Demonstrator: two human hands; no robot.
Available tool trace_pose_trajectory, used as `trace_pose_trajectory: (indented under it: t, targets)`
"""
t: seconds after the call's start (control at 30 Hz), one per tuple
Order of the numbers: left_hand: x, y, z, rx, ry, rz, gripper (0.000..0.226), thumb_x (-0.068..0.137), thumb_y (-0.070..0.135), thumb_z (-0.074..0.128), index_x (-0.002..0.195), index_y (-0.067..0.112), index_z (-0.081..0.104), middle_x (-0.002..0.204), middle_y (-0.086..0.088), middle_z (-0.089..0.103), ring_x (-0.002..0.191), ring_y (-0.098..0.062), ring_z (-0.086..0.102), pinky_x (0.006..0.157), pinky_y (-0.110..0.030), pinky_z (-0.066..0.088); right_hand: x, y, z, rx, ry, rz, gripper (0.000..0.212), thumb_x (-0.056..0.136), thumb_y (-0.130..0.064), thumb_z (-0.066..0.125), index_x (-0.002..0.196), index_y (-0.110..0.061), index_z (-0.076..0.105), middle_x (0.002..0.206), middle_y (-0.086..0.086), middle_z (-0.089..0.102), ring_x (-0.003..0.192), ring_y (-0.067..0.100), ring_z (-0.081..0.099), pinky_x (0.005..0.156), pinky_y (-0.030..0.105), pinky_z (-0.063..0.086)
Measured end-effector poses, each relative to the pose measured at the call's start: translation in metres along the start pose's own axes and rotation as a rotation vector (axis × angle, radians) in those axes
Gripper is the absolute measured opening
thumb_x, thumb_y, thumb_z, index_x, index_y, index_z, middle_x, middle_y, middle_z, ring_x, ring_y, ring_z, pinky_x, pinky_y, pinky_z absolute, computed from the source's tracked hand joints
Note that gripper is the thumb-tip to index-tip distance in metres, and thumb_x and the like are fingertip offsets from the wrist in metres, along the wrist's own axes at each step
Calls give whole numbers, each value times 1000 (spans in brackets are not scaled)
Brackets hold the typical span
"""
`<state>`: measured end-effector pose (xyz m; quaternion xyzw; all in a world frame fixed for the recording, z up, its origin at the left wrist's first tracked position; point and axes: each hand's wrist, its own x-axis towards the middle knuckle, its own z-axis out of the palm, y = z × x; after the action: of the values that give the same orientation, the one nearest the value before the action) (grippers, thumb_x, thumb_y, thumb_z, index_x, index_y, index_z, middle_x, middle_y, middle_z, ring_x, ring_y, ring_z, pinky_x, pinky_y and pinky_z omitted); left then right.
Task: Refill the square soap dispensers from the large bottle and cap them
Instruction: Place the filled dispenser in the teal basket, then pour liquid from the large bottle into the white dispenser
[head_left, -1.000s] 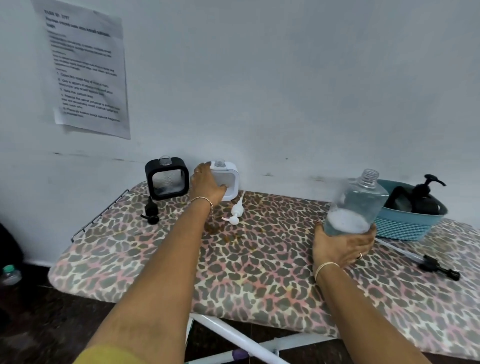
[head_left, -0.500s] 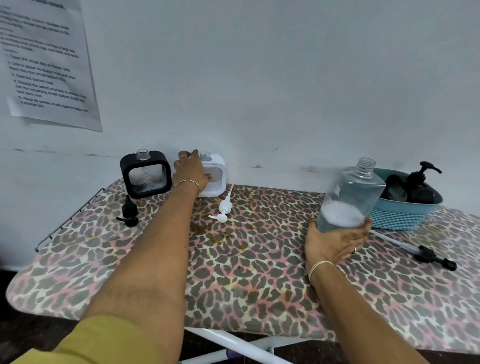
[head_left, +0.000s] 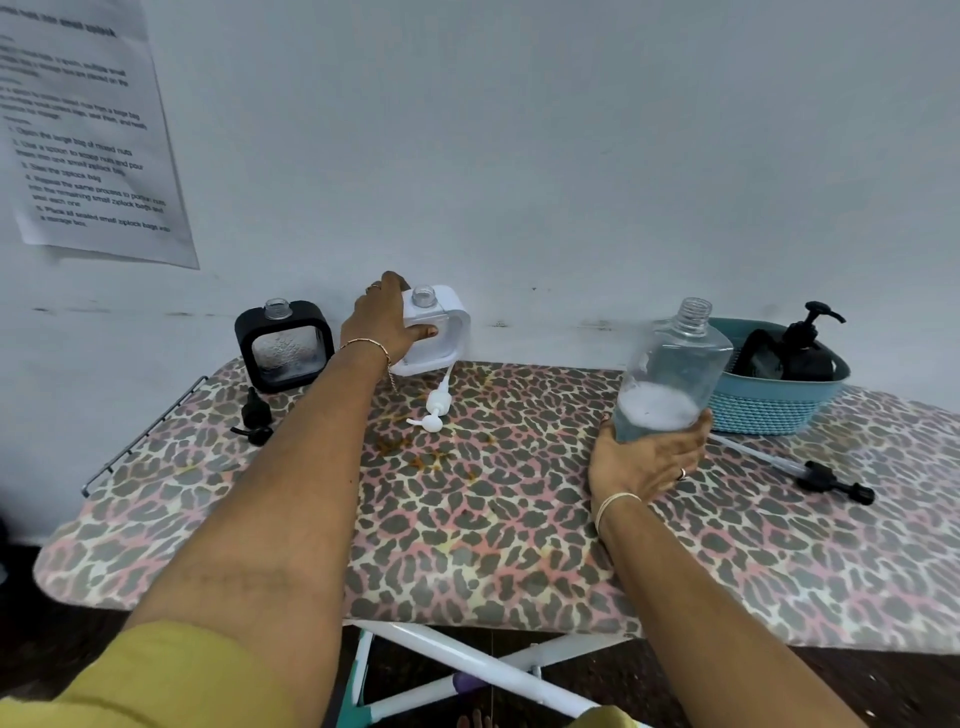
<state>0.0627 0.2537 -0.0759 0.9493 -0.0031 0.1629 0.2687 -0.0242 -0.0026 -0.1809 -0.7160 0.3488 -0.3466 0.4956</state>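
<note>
Fingers (head_left: 395, 291) of the left hand (head_left: 382, 327) are closed around the white dispenser (head_left: 441, 332), thumb across its clear front window, the rest over its top left corner. The right hand (head_left: 644, 460) is wrapped around the base of the large bottle (head_left: 670, 369), holding it upright and uncapped just above the board (head_left: 467, 519); foamy liquid fills its lower part.

The board carries a leopard-print cover and stands against the wall. A blue basket (head_left: 769, 410) sits at its back right, just behind the bottle, with a black pump bottle (head_left: 805, 348) inside. The black dispenser (head_left: 283, 345) stands at back left, neck open, beside the white one, which is also uncapped and stands at the back edge. A long pump with tube (head_left: 789, 467) lies right of the right hand. The white pump (head_left: 436, 408) lies just in front of the white dispenser; the black pump (head_left: 254, 415) lies in front of the black one.
</note>
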Motion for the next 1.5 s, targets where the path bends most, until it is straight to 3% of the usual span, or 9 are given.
trace_pose_trajectory:
  t: [0.2,0.4,0.53,0.77,0.87,1.17,1.33,1.5]
  targets:
    - [-21,39,-14,-176,-69,59,69,72,30,82,125,9,43,121,-9,54,97,-20,49,79,-28,39,1,-4,-13,24,-68,11,116,67,-14,85,151,-12,6,154,16,18,144,31,15,117,41,16]
    - [-61,68,0,-207,-186,151,67,70,31,83,124,11,47,121,-7,57,96,-16,51,79,-25,40,24,-18,-31,24,-163,-22,123,60,-24,90,151,-11,8,154,17,18,142,32,18,116,42,19]
    - [-86,77,22,-213,-252,167,69,69,33,83,125,12,48,122,-7,58,99,-18,54,82,-27,44,38,-17,-37,49,-235,-163,120,56,-26,92,148,-11,16,149,14,29,139,30,28,117,43,25]
    - [-100,75,42,-214,-217,151,65,69,29,84,125,16,53,122,-4,61,106,-19,58,85,-23,44,47,-15,-39,62,-306,-201,112,53,-29,92,141,-12,25,140,12,43,130,31,42,111,47,35]
    - [-96,74,45,-250,-171,143,61,69,28,84,123,18,57,120,-4,63,107,-21,58,88,-28,47,52,-17,-39,37,-321,-205,106,55,-27,90,139,-11,27,135,14,46,126,33,46,108,47,38]
    - [-97,65,55,-399,-218,66,78,70,38,82,138,22,46,133,-1,55,117,-20,55,99,-31,45,82,-53,-57,-87,-441,-629,100,56,-22,87,138,-17,32,128,9,50,116,30,49,95,44,46]
    - [-96,70,63,-534,-199,-47,57,86,54,58,137,32,46,143,-1,44,126,-19,46,100,-27,38,86,-64,-62,-277,-501,-793,97,57,-28,84,139,-25,30,123,10,54,111,31,51,93,46,44]
    - [-94,70,64,-606,-232,-97,53,88,49,60,137,33,46,145,-2,39,129,-20,43,95,-23,34,82,-64,-58,-465,-554,-902,94,62,-37,81,139,-29,29,121,11,53,112,32,51,96,47,40]
